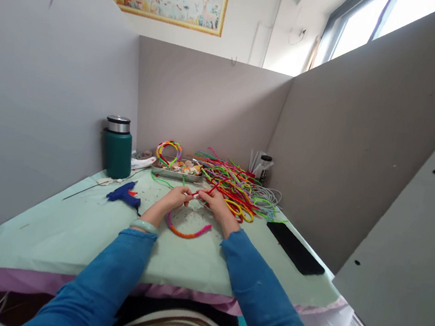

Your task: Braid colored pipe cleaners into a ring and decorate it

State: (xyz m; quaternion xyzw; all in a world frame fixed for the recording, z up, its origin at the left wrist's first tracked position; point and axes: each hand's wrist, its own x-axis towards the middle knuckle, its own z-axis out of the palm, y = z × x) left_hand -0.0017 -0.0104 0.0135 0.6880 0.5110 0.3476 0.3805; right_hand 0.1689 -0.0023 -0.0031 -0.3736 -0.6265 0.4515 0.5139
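While the person sits at the pale green mat (70, 229), the left hand (177, 197) and right hand (214, 201) are bunched together mid-table, fingertips of both pinched on a red pipe cleaner (202, 193) that runs up toward 1 o'clock into the big tangled pile of pipe cleaners (234, 184). Right under the hands, at 6 o'clock, a curved hoop (185, 232) wrapped in pink, orange and purple fuzz lies on the mat; can't tell if it touches the fingers. Blue glue gun (124, 194) is at 9 o'clock, a green flask (118, 149) at 10 by the partition, a metal tray (177, 174) of small bits at 12, and a black phone (295, 248) flat at 4 o'clock. Jade bangle (144, 225) on the left wrist, blue sleeves on both arms
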